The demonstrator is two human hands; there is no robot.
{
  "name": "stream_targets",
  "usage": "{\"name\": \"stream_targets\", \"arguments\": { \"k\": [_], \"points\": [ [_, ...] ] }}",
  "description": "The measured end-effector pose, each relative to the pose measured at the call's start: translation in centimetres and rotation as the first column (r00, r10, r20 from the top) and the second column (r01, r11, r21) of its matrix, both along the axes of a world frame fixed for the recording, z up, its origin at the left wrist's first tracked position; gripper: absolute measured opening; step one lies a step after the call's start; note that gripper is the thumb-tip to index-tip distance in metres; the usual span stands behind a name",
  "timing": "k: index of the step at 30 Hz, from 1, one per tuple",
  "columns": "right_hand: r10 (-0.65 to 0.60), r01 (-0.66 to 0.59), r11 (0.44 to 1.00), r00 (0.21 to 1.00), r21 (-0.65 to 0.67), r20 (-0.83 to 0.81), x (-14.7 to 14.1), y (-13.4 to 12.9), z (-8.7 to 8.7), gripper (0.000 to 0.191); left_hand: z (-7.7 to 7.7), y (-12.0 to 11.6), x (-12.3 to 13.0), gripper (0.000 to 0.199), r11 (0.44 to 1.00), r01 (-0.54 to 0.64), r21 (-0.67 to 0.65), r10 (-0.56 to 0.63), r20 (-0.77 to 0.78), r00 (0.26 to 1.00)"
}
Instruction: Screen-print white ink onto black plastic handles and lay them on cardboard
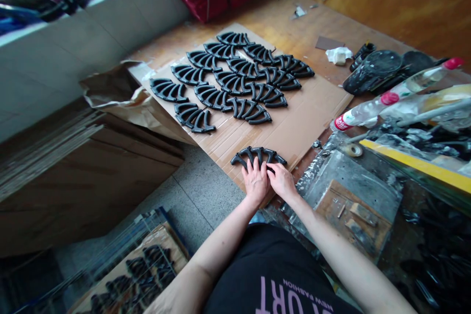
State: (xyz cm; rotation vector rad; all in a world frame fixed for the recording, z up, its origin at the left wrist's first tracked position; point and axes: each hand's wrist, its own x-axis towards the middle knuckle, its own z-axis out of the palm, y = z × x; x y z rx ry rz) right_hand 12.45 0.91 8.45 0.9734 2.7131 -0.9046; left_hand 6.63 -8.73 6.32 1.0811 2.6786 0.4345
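Clerk: First entry, dial centred on the hands?
Checker: One black fan [259,151], made of curved ribs joined at the outer edge. Lies flat on the near end of a cardboard sheet [305,115], at 12 o'clock, touching both hands.
Clerk: State of grip, left hand [255,179]?
Checker: Released; fingers extended, fingertips laid over the ribs.
Clerk: Right hand [281,181]?
Checker: Fingers bent at the fan's inner side, close beside the left hand. Whether the grip is clenched on a rib, I cannot tell.
Clerk: Same sheet, further items?
Checker: A group of similar fans [211,96], slanting rows, 11 o'clock, well apart from the hands. Sheet lies on a wooden surface [316,24].
Clerk: Right side?
Checker: Two plastic bottles with red caps [453,63], lying tilted, 2 o'clock. One tape roll [353,150], between 2 and 3.
Clerk: Left side?
Checker: Brown paper bag [110,89], 10 o'clock, beside the sheet. Stacked cardboard [88,176], 9 o'clock. Rack [171,228] bearing black pieces [137,267], 8 o'clock.
Clerk: Far edge?
Checker: Red bundle [209,0], between 11 and 12.
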Motion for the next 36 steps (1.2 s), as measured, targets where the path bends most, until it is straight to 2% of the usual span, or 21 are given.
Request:
{"name": "stream_targets", "arguments": {
  "k": [3,6,9,11,12,14,16,18,20,23,27,29,31,34,36],
  "points": [
    [0.044,-0.044,0.999,0.999,-0.024,-0.007,-0.2,0.2,0.0,0.035,-0.7,-0.4,-1.3,0.04,0.998,0.057,0.013,-0.056,-0.042,0.998],
    [0.075,-0.079,0.995,0.995,-0.062,-0.059,-0.4,-0.1,0.1,0.038,-1.1,-1.1,-4.3,0.044,0.975,0.222,0.017,-0.22,-0.06,0.974],
    [0.078,-0.092,0.988,0.99,-0.121,-0.118,-0.6,-0.9,0.6,0.038,-1.0,-2.0,-9.5,0.053,0.88,0.474,0.026,-0.473,-0.043,0.88],
    [0.072,-0.096,0.981,0.988,-0.171,-0.138,-0.4,-1.4,1.0,0.037,-0.7,-2.7,-13.7,0.055,0.81,0.585,0.024,-0.585,-0.031,0.811],
    [0.068,-0.096,0.976,0.987,-0.195,-0.144,-0.3,-1.6,1.2,0.037,-0.5,-3.0,-15.8,0.055,0.796,0.606,0.014,-0.605,-0.027,0.796],
    [0.055,-0.089,0.97,0.986,-0.225,-0.154,0.0,-1.8,1.6,0.036,-0.2,-3.7,-19.5,0.056,0.81,0.586,-0.023,-0.587,-0.031,0.809],
    [0.038,-0.077,0.969,0.985,-0.233,-0.168,0.3,-1.8,1.9,0.036,-0.1,-4.2,-21.9,0.055,0.859,0.509,-0.057,-0.512,-0.067,0.856],
    [0.011,-0.052,0.972,0.985,-0.23,-0.175,0.7,-1.7,2.2,0.035,-0.2,-4.3,-22.9,0.054,0.909,0.41,-0.073,-0.416,-0.115,0.902],
    [-0.016,-0.026,0.975,0.982,-0.223,-0.186,1.4,-1.7,2.7,0.034,-0.5,-4.2,-22.4,0.054,0.947,0.31,-0.081,-0.32,-0.159,0.934],
    [-0.073,0.023,0.976,0.971,-0.217,-0.226,3.0,-1.7,4.0,0.032,-1.2,-4.2,-20.0,0.057,0.978,0.203,-0.056,-0.211,-0.235,0.949],
    [-0.189,0.143,0.974,0.94,-0.174,-0.284,7.8,0.1,6.3,0.027,-2.7,-4.1,-16.4,0.062,0.982,0.099,0.161,-0.046,-0.303,0.952],
    [-0.271,0.254,0.962,0.921,-0.097,-0.28,12.3,1.9,7.3,0.026,-3.2,-3.6,-14.2,0.064,0.961,0.099,0.259,-0.027,-0.266,0.964],
    [-0.387,0.403,0.915,0.889,0.021,-0.244,18.3,3.7,8.0,0.027,-3.1,-2.9,-11.2,0.062,0.947,0.123,0.296,-0.062,-0.206,0.976],
    [-0.6,0.607,0.756,0.792,0.246,-0.113,28.7,5.8,8.0,0.034,-2.3,-1.6,-5.6,0.05,0.943,0.164,0.291,-0.138,-0.108,0.985],
    [-0.719,0.664,0.639,0.695,0.389,-0.005,35.2,6.7,7.2,0.039,-1.7,-0.5,-2.0,0.042,0.935,0.206,0.289,-0.199,-0.054,0.979]
  ]
}}
